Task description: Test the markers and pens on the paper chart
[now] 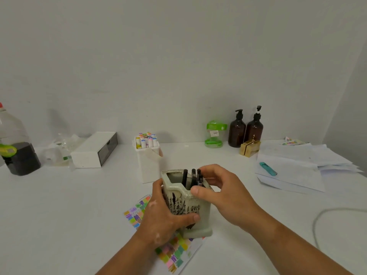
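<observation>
Ceramic and pale, a square pen holder [186, 208] painted with black calligraphy stands on a white table [69, 205], directly in front of the person. The left hand [160, 217] grips its near left side, fingers wrapped round the back and the thumb across the front.

The right hand [222, 191] is at the rim: its fingers curl behind a small cluster of dark pens [193, 175] standing upright in the holder, and its thumb presses the near edge.

The holder sits on the paper chart [174, 255], a sheet covered in small coloured swatches that shows on either side of the left wrist.

Just behind stands a white box [149, 169] packed with upright markers [146, 139]. To the right a teal highlighter [268, 168] lies on loose papers [294, 155], with two brown pump bottles [237, 132] against the wall.
</observation>
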### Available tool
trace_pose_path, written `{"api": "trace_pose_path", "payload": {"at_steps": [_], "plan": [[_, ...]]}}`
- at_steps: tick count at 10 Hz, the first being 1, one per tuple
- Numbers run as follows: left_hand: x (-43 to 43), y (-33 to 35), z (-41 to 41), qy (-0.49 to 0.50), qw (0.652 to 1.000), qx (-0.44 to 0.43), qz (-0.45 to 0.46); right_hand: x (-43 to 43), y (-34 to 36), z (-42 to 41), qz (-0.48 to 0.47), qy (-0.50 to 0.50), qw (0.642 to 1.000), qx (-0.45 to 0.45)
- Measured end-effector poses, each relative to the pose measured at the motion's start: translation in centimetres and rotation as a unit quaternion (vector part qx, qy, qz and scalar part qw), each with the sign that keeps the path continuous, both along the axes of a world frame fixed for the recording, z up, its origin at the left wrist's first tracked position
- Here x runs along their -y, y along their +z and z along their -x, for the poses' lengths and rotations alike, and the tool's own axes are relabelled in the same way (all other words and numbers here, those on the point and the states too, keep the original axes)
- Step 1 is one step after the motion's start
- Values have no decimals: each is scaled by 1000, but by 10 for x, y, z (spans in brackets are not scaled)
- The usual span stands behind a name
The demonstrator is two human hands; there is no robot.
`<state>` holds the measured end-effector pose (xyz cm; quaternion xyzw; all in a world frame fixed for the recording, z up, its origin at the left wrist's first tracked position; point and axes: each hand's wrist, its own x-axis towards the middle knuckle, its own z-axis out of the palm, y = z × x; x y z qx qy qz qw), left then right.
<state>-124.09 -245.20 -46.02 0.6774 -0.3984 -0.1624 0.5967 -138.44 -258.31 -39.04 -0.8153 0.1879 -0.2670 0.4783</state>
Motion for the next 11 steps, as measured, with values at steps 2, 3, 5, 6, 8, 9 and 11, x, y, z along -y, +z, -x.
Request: {"api": "trace_pose_path", "payload": {"at_steps": [2,3,5,6,8,9,11], "plan": [[-4,9,-2,15,1000,-8,-11,4,-32,31,-164,-35,985,32],[-19,18,-15,48,999,-18,-8,13,-45,31,-85,-89,990,-71],[-66,39,-79,192,980,-49,4,-5,-63,3,94,-72,977,-179],[-79,41,-114,232,971,-57,-7,-13,-64,-10,119,-53,977,-170],[-78,23,-160,297,953,-29,-50,-14,-68,-19,152,-50,973,-169],[-71,15,-170,315,948,-18,-44,-7,-73,-16,154,-58,974,-157],[-80,6,-150,303,948,-46,-83,-11,-77,-4,130,-73,979,-139]]}}
